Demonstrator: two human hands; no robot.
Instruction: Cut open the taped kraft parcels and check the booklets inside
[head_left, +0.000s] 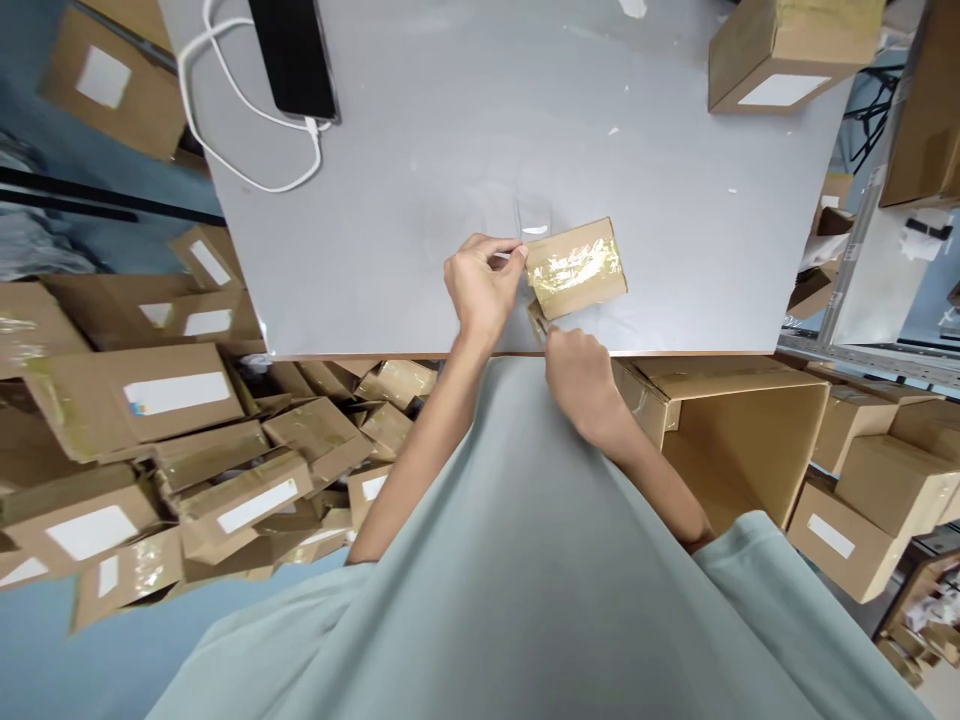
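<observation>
A small cardboard box point(576, 268) with shiny clear tape across its top lies at a slant near the front edge of the grey table. My left hand point(484, 278) is closed in a pinch at the box's left corner. Just in front of the box, my right hand point(581, 375) is curled into a fist by the table edge. A small cardboard flap point(537, 318) sticks out at the box's near left side, by the right fingertips. What the right fingers grip is hidden, though a thin greyish sliver shows beside them.
A black phone point(296, 60) with a white cable point(262, 188) lies at the table's back left. Another taped box point(787, 60) stands at the back right. Many cartons point(180, 395) are piled on the left, and a large open carton point(735, 440) sits below the table's right front edge.
</observation>
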